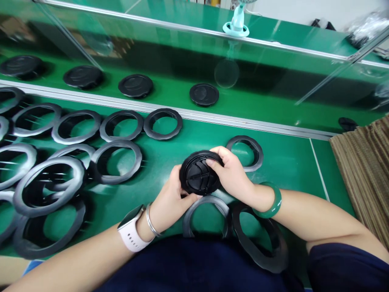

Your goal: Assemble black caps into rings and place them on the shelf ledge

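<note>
A round black part point(199, 176) with ribs across its inner face is held up above the green table, tilted toward me. My left hand point(174, 196) grips its lower left edge, thumb underneath. Around its right side my right hand point(229, 172) is closed, with the thumb pressing near the upper right of the face. Just below the held part lies a grey-black ring point(190, 217), and a darker ring point(278, 247) is beside it, close to my body. Another ring point(258, 156) lies behind my right hand.
Many black rings point(136, 158) cover the left of the table point(164, 162), some stacked. Black discs point(204, 94) sit in a row on the green strip behind the metal rail point(231, 120). Stacked cardboard point(361, 162) stands at the right; a turquoise fan point(236, 26) is at the back.
</note>
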A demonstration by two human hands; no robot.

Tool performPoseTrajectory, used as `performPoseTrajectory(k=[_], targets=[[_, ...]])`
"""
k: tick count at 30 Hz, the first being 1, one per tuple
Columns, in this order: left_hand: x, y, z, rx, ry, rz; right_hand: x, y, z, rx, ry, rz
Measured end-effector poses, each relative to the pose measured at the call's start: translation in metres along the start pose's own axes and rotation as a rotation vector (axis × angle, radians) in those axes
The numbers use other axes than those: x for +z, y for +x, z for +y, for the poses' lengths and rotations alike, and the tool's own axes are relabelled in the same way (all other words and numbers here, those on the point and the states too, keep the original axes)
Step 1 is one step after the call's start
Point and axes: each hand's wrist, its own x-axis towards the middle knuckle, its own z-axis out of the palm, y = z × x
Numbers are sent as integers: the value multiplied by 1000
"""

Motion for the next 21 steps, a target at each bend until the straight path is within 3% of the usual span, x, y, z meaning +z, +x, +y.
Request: performPoseTrajectory(k=[8, 13, 21], targets=[[-3, 1, 1, -42, -99, -62, 0, 3, 7, 39, 15, -44], [-8, 1, -1, 34, 48, 38, 0, -2, 2, 70, 89, -186], [-5, -2, -1, 46, 70, -28, 3, -4, 0, 104, -3, -159]])
